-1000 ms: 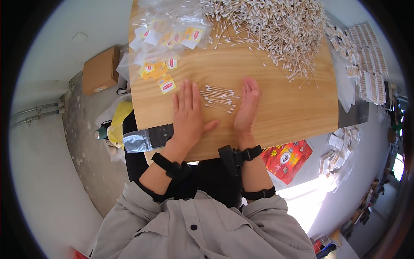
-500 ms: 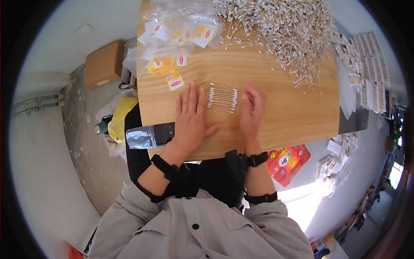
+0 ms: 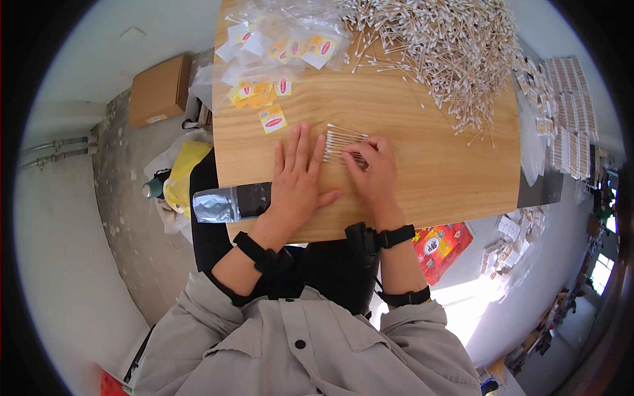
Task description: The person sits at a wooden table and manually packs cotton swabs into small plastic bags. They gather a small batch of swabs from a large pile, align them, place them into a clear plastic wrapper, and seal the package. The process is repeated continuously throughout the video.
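Head view: found right hand [image 3: 375,173] bent over the right end of a short row of cotton swabs [image 3: 338,140], with thumb and fingertips drawn in close; cannot tell from this angle if clamped on any stick. Found left hand [image 3: 295,181] laid flat on the wooden tabletop [image 3: 456,171], with fingers slightly apart, holding nothing, just beside the row's left tips. Located the row between both hands, with sticks roughly parallel, running left to right. Judged very light, stiff along the stick, soft at the cotton ends, prone to rolling and to snapping under a sharp bend. Best taken mid-stick, several at once, clear of the cotton. Estimated at about ten in the row; partly covered by the right hand, hence no exact count. Farther out, noted one heap of loose swabs [image 3: 436,56], too many to count; one separate yellow-and-white card [image 3: 273,119]; several overlapping cards [image 3: 254,92] and clear plastic bags [image 3: 290,23], not separable for counting; one clear-and-dark pouch [image 3: 214,206] at the near left edge. Off the tabletop, counted one cardboard box [image 3: 158,91], one yellow bag [image 3: 185,181] and one red packet [image 3: 448,254].
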### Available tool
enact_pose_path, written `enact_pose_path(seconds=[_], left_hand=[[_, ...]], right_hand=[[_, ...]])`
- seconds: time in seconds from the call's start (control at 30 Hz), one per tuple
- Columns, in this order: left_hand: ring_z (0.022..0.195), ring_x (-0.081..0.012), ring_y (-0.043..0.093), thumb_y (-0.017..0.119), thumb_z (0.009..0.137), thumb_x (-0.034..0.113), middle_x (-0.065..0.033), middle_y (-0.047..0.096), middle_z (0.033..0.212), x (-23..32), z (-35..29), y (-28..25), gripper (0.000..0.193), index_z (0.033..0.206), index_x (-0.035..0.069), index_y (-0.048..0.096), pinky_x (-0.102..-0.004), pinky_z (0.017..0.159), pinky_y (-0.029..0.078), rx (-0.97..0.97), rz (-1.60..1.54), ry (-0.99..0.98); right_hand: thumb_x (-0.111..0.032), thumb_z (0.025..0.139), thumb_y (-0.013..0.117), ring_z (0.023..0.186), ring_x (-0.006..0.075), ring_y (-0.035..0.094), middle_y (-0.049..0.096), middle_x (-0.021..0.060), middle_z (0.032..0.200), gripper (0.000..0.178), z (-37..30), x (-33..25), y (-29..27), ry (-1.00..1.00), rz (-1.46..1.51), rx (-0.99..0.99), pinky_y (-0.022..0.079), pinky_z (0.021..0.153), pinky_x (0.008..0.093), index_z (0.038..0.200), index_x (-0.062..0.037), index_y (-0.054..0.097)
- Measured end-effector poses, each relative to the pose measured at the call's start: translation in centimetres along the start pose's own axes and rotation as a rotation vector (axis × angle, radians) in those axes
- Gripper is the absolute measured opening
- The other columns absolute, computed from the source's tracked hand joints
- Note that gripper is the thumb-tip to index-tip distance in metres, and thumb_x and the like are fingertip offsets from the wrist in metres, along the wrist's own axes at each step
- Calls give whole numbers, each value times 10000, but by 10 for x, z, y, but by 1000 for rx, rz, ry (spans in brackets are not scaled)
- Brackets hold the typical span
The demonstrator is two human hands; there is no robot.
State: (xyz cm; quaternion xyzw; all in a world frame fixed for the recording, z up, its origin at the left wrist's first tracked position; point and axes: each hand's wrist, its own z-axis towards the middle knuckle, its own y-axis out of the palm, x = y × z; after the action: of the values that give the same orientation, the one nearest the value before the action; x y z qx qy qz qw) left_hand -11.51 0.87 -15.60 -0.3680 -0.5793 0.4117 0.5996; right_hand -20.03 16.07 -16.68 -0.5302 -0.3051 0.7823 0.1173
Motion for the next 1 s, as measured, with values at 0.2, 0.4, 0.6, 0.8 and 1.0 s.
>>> enact_pose_path(seconds=[0.2, 0.4, 0.6, 0.8, 1.0], left_hand=[[1479, -396, 185, 752, 716, 535, -251, 184, 1586, 0, -1, -1, 1063, 1534, 61, 265, -573, 1151, 206, -9, 12, 8], [1478, -385, 194, 748, 724, 531, -246, 193, 1584, 1, -2, 0, 1048, 1534, 68, 269, -562, 1157, 201, 4, 10, 8], [1478, -375, 200, 753, 726, 518, -238, 205, 1581, 2, -2, -1, 1034, 1533, 80, 278, -550, 1163, 198, -5, 9, -3], [1479, -377, 194, 747, 730, 522, -242, 205, 1579, 1, -3, 1, 1018, 1527, 78, 295, -549, 1163, 199, -1, 16, 0], [1480, -379, 190, 748, 733, 517, -247, 204, 1578, 1, -4, 2, 1006, 1524, 81, 304, -552, 1162, 200, -6, 22, -2]], right_hand=[[-106, 764, 756, 886, 287, 574, 561, 94, 913, 108, 1, 1, 0, 26, 33, -16, 474, 753, 386, 847, -68, 699], [-91, 776, 743, 880, 286, 576, 560, 98, 912, 95, 2, 1, -1, -1, 25, -34, 475, 752, 386, 849, -55, 692], [-85, 785, 737, 884, 288, 576, 558, 100, 913, 87, 3, -2, -3, -2, 46, -19, 476, 755, 386, 852, -54, 691], [-95, 780, 748, 903, 294, 574, 559, 100, 921, 102, 1, 1, 1, 23, 45, -12, 475, 766, 392, 858, -56, 695], [-108, 777, 759, 898, 294, 574, 561, 105, 932, 105, 0, 0, 5, 71, 79, 19, 477, 765, 391, 849, -60, 700]])
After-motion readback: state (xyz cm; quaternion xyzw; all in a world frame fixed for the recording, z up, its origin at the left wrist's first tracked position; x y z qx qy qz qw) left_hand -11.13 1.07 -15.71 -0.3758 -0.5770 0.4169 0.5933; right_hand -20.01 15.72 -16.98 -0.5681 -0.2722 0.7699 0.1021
